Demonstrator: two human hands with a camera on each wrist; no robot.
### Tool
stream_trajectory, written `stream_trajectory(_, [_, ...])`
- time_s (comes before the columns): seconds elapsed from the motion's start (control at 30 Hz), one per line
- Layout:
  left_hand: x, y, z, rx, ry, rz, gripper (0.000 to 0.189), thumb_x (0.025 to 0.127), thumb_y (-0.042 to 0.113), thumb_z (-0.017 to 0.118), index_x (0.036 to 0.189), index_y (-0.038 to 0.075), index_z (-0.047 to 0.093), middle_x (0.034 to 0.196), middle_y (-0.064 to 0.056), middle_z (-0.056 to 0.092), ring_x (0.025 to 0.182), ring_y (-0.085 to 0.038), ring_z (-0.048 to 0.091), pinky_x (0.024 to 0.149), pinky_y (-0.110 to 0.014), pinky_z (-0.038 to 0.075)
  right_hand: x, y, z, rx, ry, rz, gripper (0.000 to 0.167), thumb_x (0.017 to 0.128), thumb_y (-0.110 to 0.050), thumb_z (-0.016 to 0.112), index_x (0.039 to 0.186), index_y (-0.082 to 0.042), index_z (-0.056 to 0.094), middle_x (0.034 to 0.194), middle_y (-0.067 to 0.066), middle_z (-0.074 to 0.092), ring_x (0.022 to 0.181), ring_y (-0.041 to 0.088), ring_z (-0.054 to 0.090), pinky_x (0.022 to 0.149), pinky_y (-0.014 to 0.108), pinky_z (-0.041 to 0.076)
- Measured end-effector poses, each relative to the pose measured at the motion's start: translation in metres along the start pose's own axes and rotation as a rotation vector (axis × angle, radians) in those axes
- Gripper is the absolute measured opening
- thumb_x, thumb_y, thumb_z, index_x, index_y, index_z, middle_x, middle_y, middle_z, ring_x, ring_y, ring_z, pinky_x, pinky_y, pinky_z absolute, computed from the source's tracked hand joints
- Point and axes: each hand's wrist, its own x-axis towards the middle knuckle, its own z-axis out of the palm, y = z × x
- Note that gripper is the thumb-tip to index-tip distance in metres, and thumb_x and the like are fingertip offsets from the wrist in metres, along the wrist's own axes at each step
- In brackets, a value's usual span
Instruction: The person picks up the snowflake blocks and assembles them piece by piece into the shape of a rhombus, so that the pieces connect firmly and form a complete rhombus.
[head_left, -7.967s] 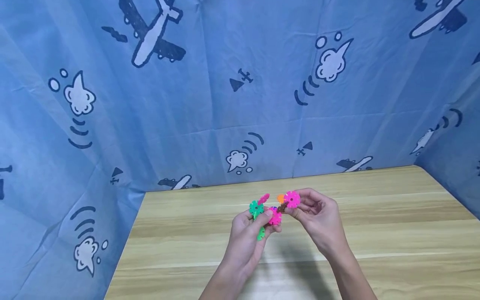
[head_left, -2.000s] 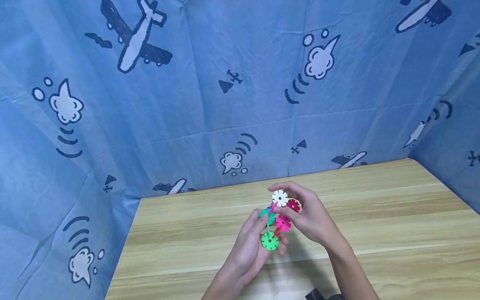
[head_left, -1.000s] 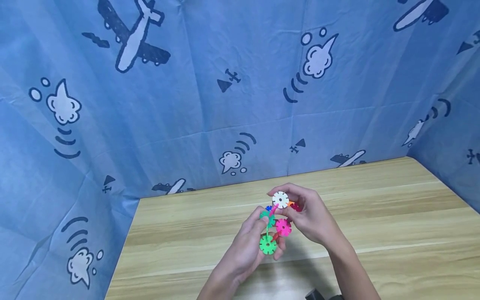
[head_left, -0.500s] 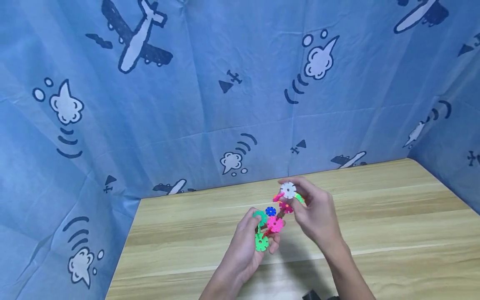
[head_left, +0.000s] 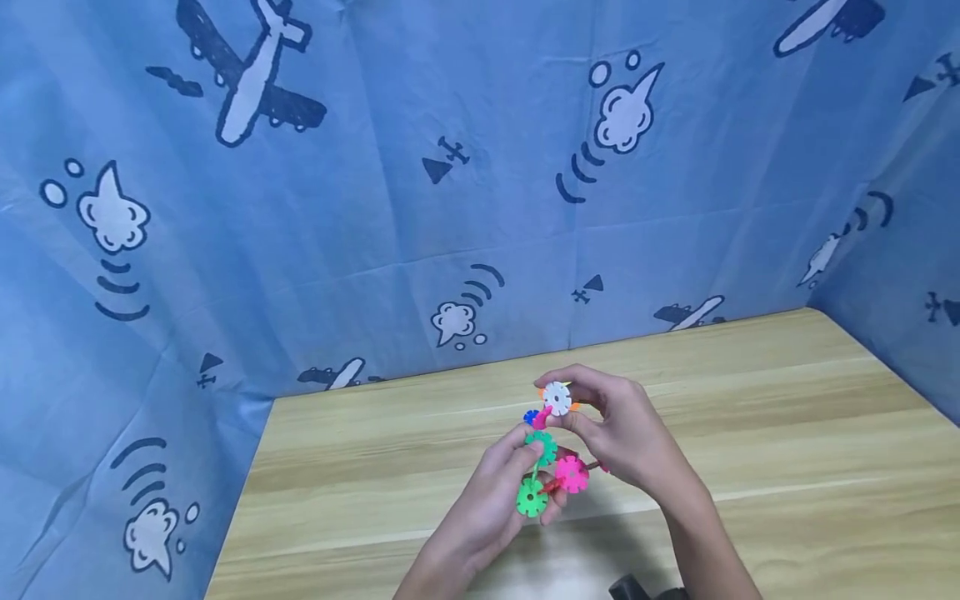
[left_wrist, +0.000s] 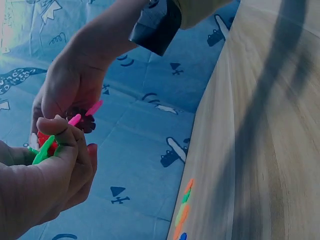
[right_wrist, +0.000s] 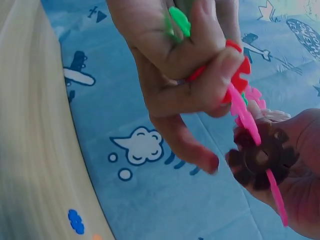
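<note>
Several notched plastic snowflake discs are joined into a chain between my hands. My left hand (head_left: 487,492) grips it at a teal disc (head_left: 542,447), thumb on top; a light green disc (head_left: 532,497) hangs below. A pink disc (head_left: 572,474) sits beside them, linked through a red disc (right_wrist: 241,75). My right hand (head_left: 626,425) pinches a white disc (head_left: 557,399) between thumb and fingers. Touching it at the lower left is a small pink disc (head_left: 543,417), near a blue disc (head_left: 531,417). A brown disc (right_wrist: 262,156) slots onto pink ones below the right hand.
The wood-grain table (head_left: 337,500) lies under both hands, backed by a blue printed curtain (head_left: 375,208). Loose discs rest on it: a row of orange and green ones (left_wrist: 184,205) and a blue one (right_wrist: 76,221). A black object (head_left: 630,587) shows at the bottom edge.
Eight seconds ago the right hand held a pink disc; now it holds a white one. Half a second ago it lifted up and right; it has since come back down beside the left hand.
</note>
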Motion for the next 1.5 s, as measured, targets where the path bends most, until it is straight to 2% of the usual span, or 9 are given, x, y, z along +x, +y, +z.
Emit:
stream_trajectory(0.07, [-0.001, 0.0, 0.0, 0.006, 0.013, 0.006, 0.02, 0.116, 0.02, 0.041, 0.122, 0.006, 0.054, 0.104, -0.004, 0.067, 0.071, -0.013, 0.057, 0.057, -0.018, 0.043, 0.001, 0.001, -0.002, -0.001, -0.021, 0.017, 0.042, 0.088, 0.008, 0.081, 0.124, -0.012, 0.074, 0.098, 0.007, 0.081, 0.056, 0.009, 0.061, 0.038, 0.024, 0.04])
stream_trajectory(0.17, [0.0, 0.001, 0.001, 0.008, 0.037, 0.012, 0.017, 0.115, 0.02, 0.043, 0.112, 0.008, 0.054, 0.111, -0.006, 0.067, 0.074, -0.014, 0.056, 0.056, -0.017, 0.04, 0.001, 0.004, -0.005, 0.009, -0.031, 0.01, 0.044, 0.087, 0.01, 0.081, 0.125, -0.01, 0.073, 0.1, 0.009, 0.081, 0.057, 0.01, 0.063, 0.039, 0.023, 0.04])
stream_trajectory(0.47, [-0.001, 0.002, 0.001, 0.002, 0.044, -0.02, 0.014, 0.114, 0.019, 0.045, 0.105, 0.011, 0.053, 0.109, -0.004, 0.067, 0.074, -0.014, 0.052, 0.053, -0.014, 0.033, 0.005, 0.012, -0.007, 0.037, -0.09, -0.065, 0.042, 0.085, 0.011, 0.081, 0.123, -0.007, 0.073, 0.079, 0.001, 0.074, 0.052, 0.004, 0.041, 0.043, 0.021, 0.033])
stream_trajectory(0.6, [-0.002, 0.003, 0.001, 0.003, 0.047, -0.03, 0.015, 0.113, 0.021, 0.048, 0.104, 0.011, 0.053, 0.109, -0.003, 0.065, 0.074, -0.014, 0.05, 0.053, -0.014, 0.031, 0.006, 0.014, -0.008, 0.094, -0.136, -0.08, 0.039, 0.088, 0.01, 0.079, 0.123, -0.002, 0.072, 0.087, 0.006, 0.08, 0.069, 0.002, 0.064, 0.062, 0.019, 0.052])
stream_trajectory(0.7, [-0.002, 0.004, 0.001, 0.008, 0.051, -0.025, 0.015, 0.113, 0.02, 0.047, 0.101, 0.012, 0.052, 0.111, -0.003, 0.063, 0.075, -0.013, 0.049, 0.053, -0.013, 0.031, 0.007, 0.015, -0.008, 0.127, -0.158, -0.071, 0.037, 0.088, 0.009, 0.079, 0.124, 0.001, 0.071, 0.098, 0.011, 0.083, 0.084, 0.007, 0.075, 0.074, 0.021, 0.058])
stream_trajectory(0.83, [-0.003, 0.004, 0.001, 0.013, 0.049, -0.022, 0.017, 0.113, 0.018, 0.045, 0.099, 0.011, 0.051, 0.112, -0.002, 0.06, 0.076, -0.011, 0.047, 0.053, -0.013, 0.03, 0.008, 0.015, -0.007, 0.145, -0.175, -0.046, 0.038, 0.088, 0.01, 0.079, 0.124, 0.003, 0.071, 0.101, 0.014, 0.083, 0.084, 0.007, 0.075, 0.07, 0.021, 0.056])
stream_trajectory(1.3, [-0.004, 0.005, -0.002, 0.016, 0.02, -0.043, 0.017, 0.113, 0.016, 0.045, 0.098, 0.01, 0.051, 0.101, 0.0, 0.057, 0.069, -0.01, 0.046, 0.051, -0.013, 0.031, 0.007, 0.016, -0.008, 0.137, -0.203, -0.023, 0.032, 0.086, 0.01, 0.081, 0.117, 0.001, 0.074, 0.099, 0.017, 0.082, 0.089, 0.01, 0.079, 0.08, 0.026, 0.064])
stream_trajectory(1.43, [-0.005, 0.005, -0.002, 0.03, 0.009, -0.046, 0.021, 0.115, 0.019, 0.042, 0.097, 0.01, 0.049, 0.094, 0.001, 0.054, 0.068, -0.01, 0.044, 0.051, -0.013, 0.031, 0.007, 0.017, -0.009, 0.139, -0.217, -0.026, 0.03, 0.085, 0.009, 0.082, 0.111, -0.005, 0.076, 0.093, 0.009, 0.082, 0.082, 0.013, 0.077, 0.077, 0.027, 0.063])
stream_trajectory(1.5, [-0.005, 0.006, -0.002, 0.036, 0.01, -0.044, 0.024, 0.116, 0.021, 0.041, 0.096, 0.011, 0.047, 0.094, 0.001, 0.052, 0.068, -0.01, 0.045, 0.051, -0.014, 0.031, 0.007, 0.016, -0.01, 0.131, -0.216, -0.023, 0.031, 0.084, 0.009, 0.083, 0.11, -0.005, 0.077, 0.082, 0.004, 0.078, 0.07, 0.007, 0.069, 0.069, 0.023, 0.059])
